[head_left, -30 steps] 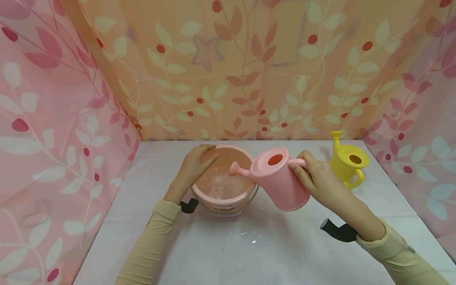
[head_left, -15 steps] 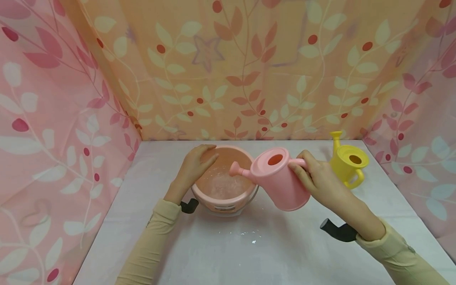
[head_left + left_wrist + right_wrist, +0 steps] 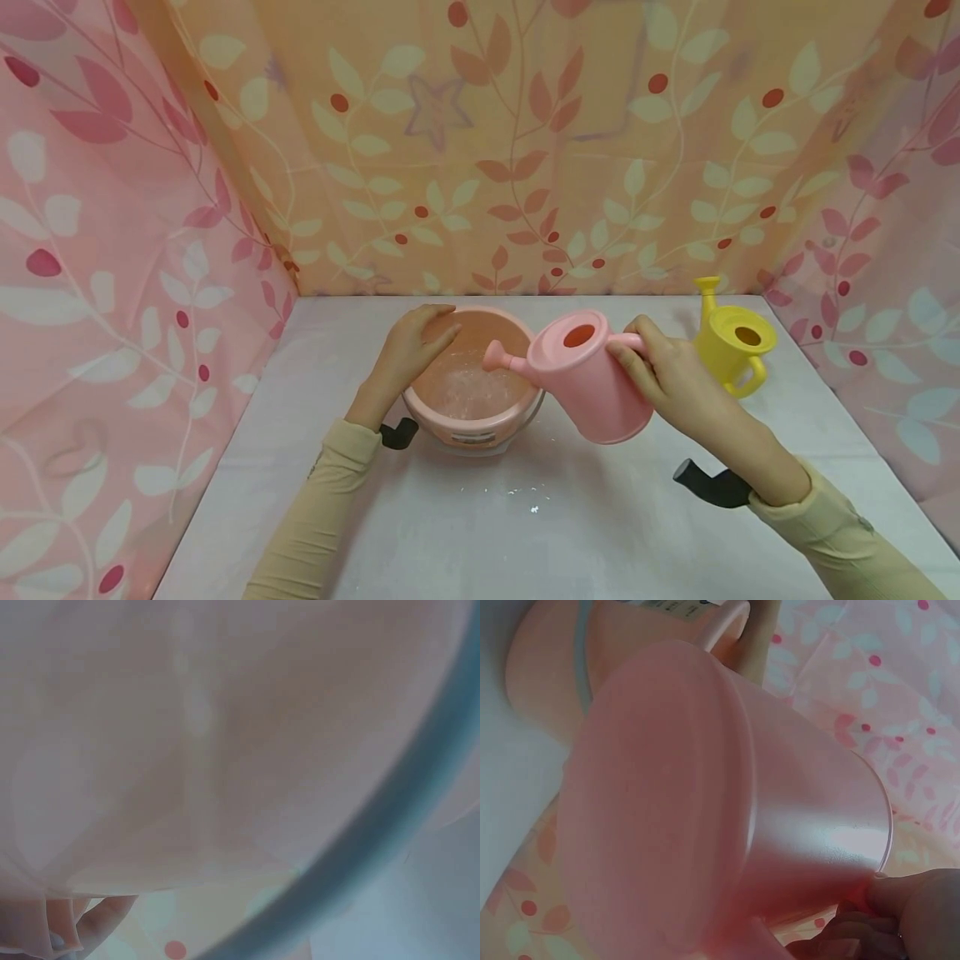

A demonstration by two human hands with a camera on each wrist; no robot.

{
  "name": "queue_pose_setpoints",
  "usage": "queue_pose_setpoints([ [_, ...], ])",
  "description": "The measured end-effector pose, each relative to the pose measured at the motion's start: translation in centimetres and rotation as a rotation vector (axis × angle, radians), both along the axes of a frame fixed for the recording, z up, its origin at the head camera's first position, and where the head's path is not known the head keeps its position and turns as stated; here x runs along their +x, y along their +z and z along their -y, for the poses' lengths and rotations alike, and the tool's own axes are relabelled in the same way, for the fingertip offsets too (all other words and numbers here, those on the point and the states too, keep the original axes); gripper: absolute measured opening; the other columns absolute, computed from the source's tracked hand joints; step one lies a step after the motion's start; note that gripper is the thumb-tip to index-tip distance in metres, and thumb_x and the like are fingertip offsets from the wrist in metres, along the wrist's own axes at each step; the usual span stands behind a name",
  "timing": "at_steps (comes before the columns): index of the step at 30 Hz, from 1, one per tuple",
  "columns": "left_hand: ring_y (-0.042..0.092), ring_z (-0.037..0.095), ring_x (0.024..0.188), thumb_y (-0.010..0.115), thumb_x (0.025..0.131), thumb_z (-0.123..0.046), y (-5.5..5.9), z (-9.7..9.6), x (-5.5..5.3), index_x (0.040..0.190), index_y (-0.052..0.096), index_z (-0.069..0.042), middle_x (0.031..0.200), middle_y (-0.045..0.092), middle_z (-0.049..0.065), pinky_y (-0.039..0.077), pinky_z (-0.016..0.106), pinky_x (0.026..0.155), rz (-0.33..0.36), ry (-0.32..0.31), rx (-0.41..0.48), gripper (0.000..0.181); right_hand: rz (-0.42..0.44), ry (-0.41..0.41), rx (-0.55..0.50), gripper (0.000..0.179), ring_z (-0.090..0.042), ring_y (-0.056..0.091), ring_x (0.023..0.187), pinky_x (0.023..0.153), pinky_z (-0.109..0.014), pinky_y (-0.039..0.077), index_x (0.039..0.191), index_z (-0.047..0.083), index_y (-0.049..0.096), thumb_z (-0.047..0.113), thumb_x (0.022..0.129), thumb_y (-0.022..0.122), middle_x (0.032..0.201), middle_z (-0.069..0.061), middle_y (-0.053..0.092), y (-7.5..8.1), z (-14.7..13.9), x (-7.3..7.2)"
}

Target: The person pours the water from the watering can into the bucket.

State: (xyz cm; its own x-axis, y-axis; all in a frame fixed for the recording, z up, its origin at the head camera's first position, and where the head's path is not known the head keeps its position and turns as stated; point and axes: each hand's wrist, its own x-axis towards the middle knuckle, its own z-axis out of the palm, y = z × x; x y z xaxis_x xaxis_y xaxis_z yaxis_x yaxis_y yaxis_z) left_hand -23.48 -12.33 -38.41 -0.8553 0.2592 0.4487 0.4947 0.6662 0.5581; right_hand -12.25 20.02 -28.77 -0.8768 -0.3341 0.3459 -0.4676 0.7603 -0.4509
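Note:
My right hand (image 3: 671,375) grips the handle of a pink watering can (image 3: 596,392). The can tips to the left, its sprinkler spout (image 3: 497,356) over a peach basin (image 3: 491,423) with rippling water (image 3: 472,392) inside. At the basin's left rim, my left hand (image 3: 408,350) holds on, thumb on the inner side. The left wrist view is mostly filled by the basin's outer wall (image 3: 135,750), with fingertips (image 3: 105,922) curled at its edge in the lower left. In the right wrist view, the can's base (image 3: 652,802) blocks much of the scene, and my fingers (image 3: 922,907) show at the handle.
A yellow watering can (image 3: 731,346) stands upright at the back right, beyond my right hand. Small water drops (image 3: 534,508) lie on the white table (image 3: 600,533) in front of the basin. Patterned curtains (image 3: 540,167) enclose the back and both sides.
Ripples on the water in the basin shift from frame to frame. Both hands and the tilted pink watering can hold nearly the same place.

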Motion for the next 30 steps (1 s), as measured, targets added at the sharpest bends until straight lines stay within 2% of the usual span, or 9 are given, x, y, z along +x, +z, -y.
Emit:
queue_pose_setpoints([
  [23, 0.049, 0.014, 0.109, 0.061, 0.081, -0.034, 0.11, 0.05, 0.12, 0.116, 0.056, -0.017, 0.113, 0.057, -0.003, 0.037, 0.034, 0.093, 0.014, -0.002, 0.01, 0.04, -0.023, -0.012, 0.014, 0.021, -0.011, 0.049, 0.058, 0.05, -0.02, 0.045, 0.087, 0.009, 0.044, 0.029, 0.088, 0.05, 0.066, 0.001, 0.05, 0.1, 0.2, 0.05],
  [30, 0.05, 0.015, 0.108, 0.06, 0.081, -0.035, 0.16, -0.08, 0.19, 0.116, 0.057, -0.015, 0.112, 0.058, -0.001, 0.038, 0.033, 0.092, 0.006, 0.003, -0.012, 0.04, -0.027, -0.007, 0.015, 0.021, -0.01, 0.049, 0.057, 0.05, -0.019, 0.045, 0.088, 0.009, 0.044, 0.029, 0.087, 0.051, 0.066, 0.001, 0.05, -0.03, 0.21, 0.11],
])
